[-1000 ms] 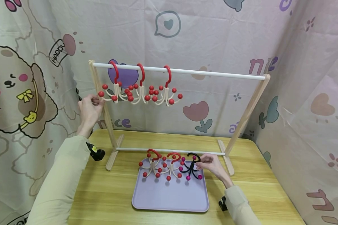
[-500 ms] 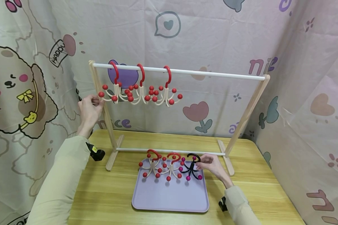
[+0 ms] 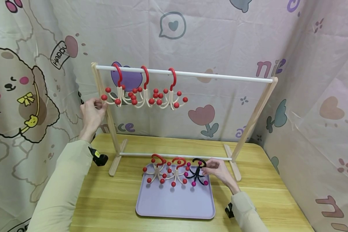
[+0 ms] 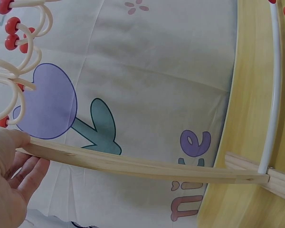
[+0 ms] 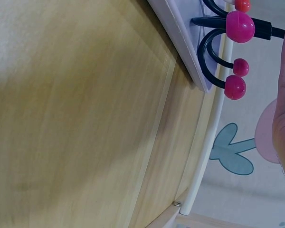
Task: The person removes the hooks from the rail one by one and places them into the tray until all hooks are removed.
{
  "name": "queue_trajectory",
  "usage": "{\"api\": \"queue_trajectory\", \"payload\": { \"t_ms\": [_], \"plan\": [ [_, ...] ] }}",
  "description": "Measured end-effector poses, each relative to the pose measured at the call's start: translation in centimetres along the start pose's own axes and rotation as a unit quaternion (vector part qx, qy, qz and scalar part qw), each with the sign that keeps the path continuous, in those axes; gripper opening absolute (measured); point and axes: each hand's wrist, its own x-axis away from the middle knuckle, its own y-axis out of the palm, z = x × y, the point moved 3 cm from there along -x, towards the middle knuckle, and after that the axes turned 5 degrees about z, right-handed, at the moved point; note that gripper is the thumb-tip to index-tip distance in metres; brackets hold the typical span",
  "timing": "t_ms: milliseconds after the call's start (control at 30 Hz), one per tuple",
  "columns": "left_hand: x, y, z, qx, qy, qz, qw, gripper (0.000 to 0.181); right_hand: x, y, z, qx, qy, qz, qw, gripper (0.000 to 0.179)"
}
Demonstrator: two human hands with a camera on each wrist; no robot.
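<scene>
My left hand (image 3: 92, 114) pinches the left wooden upright (image 3: 111, 129) of a rack between thumb and fingers, as the left wrist view also shows. Lower right, my right hand (image 3: 219, 171) pinches a black multi-arm hook hanger (image 3: 198, 173) with magenta ball tips by its upper stem, at the back right of a lilac tray (image 3: 175, 203). Beside it on the tray stand two cream hangers (image 3: 177, 174) with red hooks and red balls. Three more of that kind hang side by side from the white top rail (image 3: 220, 76), toward its left end; one is the middle hanger (image 3: 146, 94).
A white lower rail (image 3: 139, 154) runs just behind the tray, joining the rack's wooden feet (image 3: 232, 162). The right upright (image 3: 255, 117) leans outward in view. All stands on a wood-grain table (image 3: 110, 203), with a printed curtain (image 3: 174, 48) close behind and at both sides.
</scene>
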Motion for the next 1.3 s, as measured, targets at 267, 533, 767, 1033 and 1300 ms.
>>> {"api": "queue_trajectory", "payload": {
  "t_ms": [267, 533, 767, 1033, 1300],
  "plan": [
    [0.0, 0.0, 0.1, 0.0, -0.001, -0.002, 1.0, 0.034, 0.1, 0.0, 0.1, 0.001, 0.009, 0.002, 1.0, 0.028],
    [0.0, 0.0, 0.1, 0.006, 0.002, 0.003, 1.0, 0.033, 0.1, -0.1, 0.1, 0.031, 0.028, 0.028, 0.9987, 0.038],
    [0.0, 0.0, 0.1, 0.005, 0.002, 0.001, 1.0, 0.033, 0.0, -0.3, -0.6, 0.065, 0.022, 0.054, 0.9962, 0.036],
    [-0.1, 0.0, 0.0, 0.004, 0.002, -0.002, 1.0, 0.033, -0.9, -0.8, -3.0, 0.083, -0.01, 0.039, 0.9958, 0.028],
    [0.0, 0.0, 0.0, 0.004, 0.005, -0.001, 1.0, 0.032, -3.0, -1.5, -7.8, 0.112, -0.051, 0.056, 0.9908, 0.031]
  ]
}}
